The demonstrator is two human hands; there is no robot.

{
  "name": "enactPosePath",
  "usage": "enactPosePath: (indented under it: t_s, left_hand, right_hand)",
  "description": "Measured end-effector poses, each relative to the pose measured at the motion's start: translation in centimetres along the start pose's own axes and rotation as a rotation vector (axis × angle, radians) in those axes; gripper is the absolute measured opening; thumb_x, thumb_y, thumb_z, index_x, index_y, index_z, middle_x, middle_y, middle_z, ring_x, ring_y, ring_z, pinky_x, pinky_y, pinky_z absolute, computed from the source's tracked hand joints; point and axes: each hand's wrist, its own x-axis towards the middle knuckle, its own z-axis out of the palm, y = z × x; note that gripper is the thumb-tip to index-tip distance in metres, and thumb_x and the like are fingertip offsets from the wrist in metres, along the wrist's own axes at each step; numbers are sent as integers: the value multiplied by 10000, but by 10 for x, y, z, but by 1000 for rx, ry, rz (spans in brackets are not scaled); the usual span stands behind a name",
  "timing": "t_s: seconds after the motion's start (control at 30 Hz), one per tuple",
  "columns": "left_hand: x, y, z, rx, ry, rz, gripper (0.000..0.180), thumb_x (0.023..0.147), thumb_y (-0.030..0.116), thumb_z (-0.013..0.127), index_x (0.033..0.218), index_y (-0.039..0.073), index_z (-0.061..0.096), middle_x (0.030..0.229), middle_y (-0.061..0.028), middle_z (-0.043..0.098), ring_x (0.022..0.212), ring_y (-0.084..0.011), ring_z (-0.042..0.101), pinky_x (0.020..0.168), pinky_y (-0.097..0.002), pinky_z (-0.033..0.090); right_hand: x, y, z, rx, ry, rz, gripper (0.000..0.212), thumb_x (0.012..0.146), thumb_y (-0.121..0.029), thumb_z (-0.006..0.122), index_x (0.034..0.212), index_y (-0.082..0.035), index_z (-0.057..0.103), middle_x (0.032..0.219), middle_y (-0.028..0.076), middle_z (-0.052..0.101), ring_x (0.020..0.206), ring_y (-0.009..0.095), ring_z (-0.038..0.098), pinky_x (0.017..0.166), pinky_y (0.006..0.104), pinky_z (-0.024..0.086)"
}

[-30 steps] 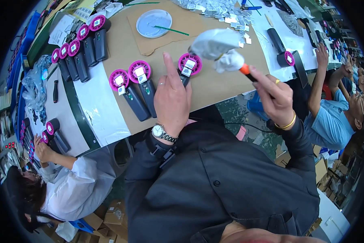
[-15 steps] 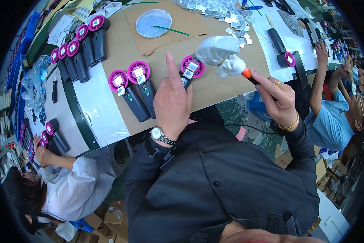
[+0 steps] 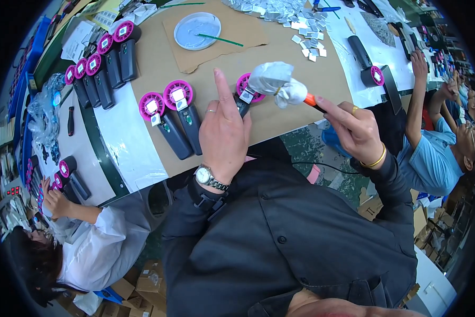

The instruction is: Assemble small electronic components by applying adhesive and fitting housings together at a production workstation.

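Observation:
My left hand (image 3: pixel 222 132) is wrapped over the dark grey handle of a handheld fan (image 3: pixel 242 106), its index finger stretched out straight. The curled fingers are hidden beneath the hand. In my right hand (image 3: pixel 357 127) is a hammer (image 3: pixel 277 83) with an orange and black handle, its head bundled in white cloth. That wrapped head hangs over the pink round end of the held fan and covers part of it; a small white square shows beside it. Two similar fans (image 3: pixel 178 95) (image 3: pixel 152 107) lie to the left, each with a pale square on its pink end.
Brown cardboard covers the table, with a white round lid (image 3: pixel 197 31) and green stick (image 3: pixel 220 40) on it. Loose silvery squares (image 3: pixel 310 39) lie at the back. More fans (image 3: pixel 104 71) stand in rows at left. Co-workers sit at left (image 3: pixel 108 238) and right (image 3: pixel 427 158).
My right hand has moved left and slightly down, bringing the cloth-wrapped hammer head over the fan's pink end. My left hand has stayed nearly in place.

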Motion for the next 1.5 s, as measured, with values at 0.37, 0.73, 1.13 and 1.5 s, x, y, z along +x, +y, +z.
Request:
enactPosePath:
  t_s: [0.37, 0.73, 1.13, 1.5]
  left_hand:
    - [0, -1, 2, 23, -29, -12, 1094, 876, 54, 816, 1738, -50, 152, 1092, -201, 744, 983, -381, 698, 824, -463, 565]
    - [-3, -5, 4, -7, 8, 0, 1095, 887, 67, 817, 1747, -33, 146, 1088, -199, 745, 983, -379, 704, 832, -462, 566]
    - [29, -1, -42, -36, -293, 250, 927, 862, 35, 796, 1661, -9, 328, 1077, -193, 740, 965, -415, 705, 830, -484, 563]
    - [79, -27, -5, 16, -363, 728, 617, 909, -17, 605, 1515, -21, 491, 1037, -160, 714, 974, -377, 688, 893, -470, 541]
  right_hand:
    - [-3, 5, -2, -16, -48, 23, 525, 946, 116, 726, 1452, -21, 715, 791, 129, 656, 582, 208, 545, 565, 337, 421]
    - [-17, 11, 3, 222, 141, 102, 469, 1043, 49, 687, 1509, -1, 671, 794, 52, 662, 610, 82, 502, 572, 277, 416]
    - [-32, 21, -11, 593, 308, 338, 440, 1141, -40, 599, 1580, -7, 600, 775, -24, 651, 541, 7, 418, 536, 176, 336]
    - [-63, 21, -20, 405, 271, 225, 426, 1098, 13, 629, 1524, 12, 654, 775, 2, 659, 592, 51, 468, 552, 234, 372]
